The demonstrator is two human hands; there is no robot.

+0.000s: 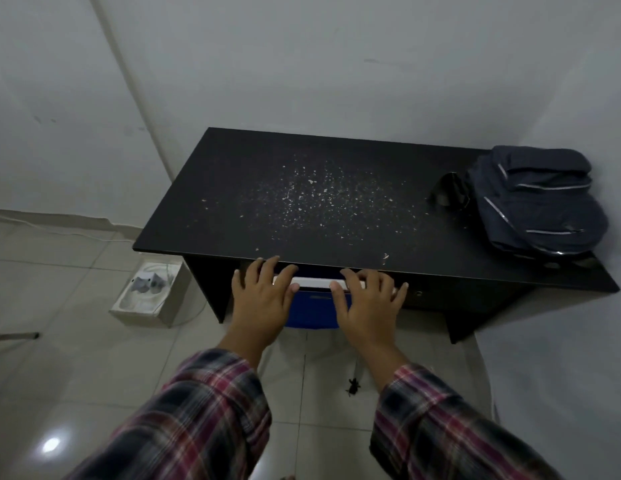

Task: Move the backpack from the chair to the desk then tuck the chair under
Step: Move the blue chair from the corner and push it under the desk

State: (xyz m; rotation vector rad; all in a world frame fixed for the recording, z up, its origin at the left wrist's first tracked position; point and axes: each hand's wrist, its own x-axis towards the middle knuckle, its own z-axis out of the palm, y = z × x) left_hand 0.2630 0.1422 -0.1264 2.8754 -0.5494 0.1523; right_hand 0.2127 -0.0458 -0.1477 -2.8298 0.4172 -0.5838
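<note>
Far left, on the floor: open white box (148, 296) with small grey items inside, hard to make out, beside the desk's left leg. Mostly hidden under the black desk (233, 188): blue chair (312, 311), only its white top rail and a strip of blue back showing below the near edge. Left hand (262, 299) flat, palm down, fingers (285, 277) spread wide over the left end of the rail, tips reaching the desk edge; nothing gripped. Right hand (368, 303) likewise flat, fingers spread wide across the right end of the rail. Both forearms stretched forward in plaid sleeves (205, 417), cut off by the bottom edge. Small dark thing on the floor tiles (353, 390), not identifiable. Far right: dark backpack (534, 202) lying on the desk's right end against the wall, well apart from both hands.
</note>
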